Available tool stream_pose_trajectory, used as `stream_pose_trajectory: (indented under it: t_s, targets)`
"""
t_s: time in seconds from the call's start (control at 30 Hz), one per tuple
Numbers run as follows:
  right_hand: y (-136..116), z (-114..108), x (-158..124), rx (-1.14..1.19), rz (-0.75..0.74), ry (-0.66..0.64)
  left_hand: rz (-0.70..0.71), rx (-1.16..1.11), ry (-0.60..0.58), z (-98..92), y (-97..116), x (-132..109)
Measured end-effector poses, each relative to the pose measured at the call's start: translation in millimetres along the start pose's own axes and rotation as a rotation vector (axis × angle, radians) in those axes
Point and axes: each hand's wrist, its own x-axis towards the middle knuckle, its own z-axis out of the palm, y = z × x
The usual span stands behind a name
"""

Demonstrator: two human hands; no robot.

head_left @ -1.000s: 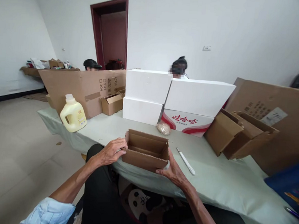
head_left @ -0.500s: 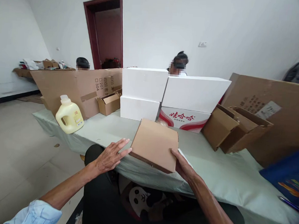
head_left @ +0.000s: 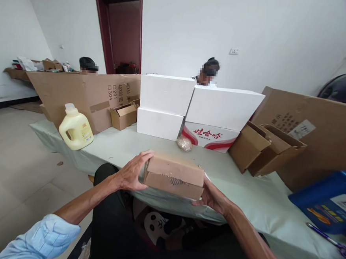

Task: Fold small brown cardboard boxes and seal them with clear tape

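A small brown cardboard box (head_left: pixel 174 179) is held at the table's near edge, a long side with a flap seam and dark print turned towards me. My left hand (head_left: pixel 133 172) is curled round its left end, fingers at the top corner and thumb at the lower one. At the right end, my right hand (head_left: pixel 214 196) grips the box, some fingers hidden behind and under it. Just beyond the box lies a shiny, clear-wrapped bundle (head_left: pixel 184 143). Part of a thin white thing shows behind my right hand.
White boxes (head_left: pixel 166 95) stand stacked on the cloth-covered table (head_left: pixel 121 143), above a red-and-white carton (head_left: pixel 209 137). A yellow jug (head_left: pixel 76 128) is left; open cartons (head_left: pixel 266 148), a blue container (head_left: pixel 328 201) and a purple pen (head_left: pixel 325 235) are right. Two people sit beyond.
The box has tilted so its long side faces me instead of its broad face. My left hand has closed on its left end; my right hand has shifted lower. The wrapped bundle is now uncovered.
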Motion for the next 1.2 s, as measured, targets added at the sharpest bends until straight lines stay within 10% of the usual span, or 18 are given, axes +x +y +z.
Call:
stream_pose_trajectory:
  t_s: [0.3, 0.47, 0.63, 0.97, 1.2]
  targets:
    - [-6, -8, 5, -0.339, -0.099, 0.195, -0.261, -0.277, 0.008, -7.0, -7, -6]
    - [4, -30, 16, -0.871, -0.364, 0.592, -0.244, -0.268, 0.009, -7.1, -9, -8]
    - [29, -61, 37, -1.497, -0.077, 0.829, -0.253, -0.285, 0.071, -3.4, 2, -13]
    - [46, -82, 55, -1.428, -0.071, 0.891, -0.209, -0.25, 0.075, -1.7, 16, -19]
    - [26, -79, 43, -1.269, -0.444, 0.963, -0.245, -0.244, 0.068, -3.3, 15, -21]
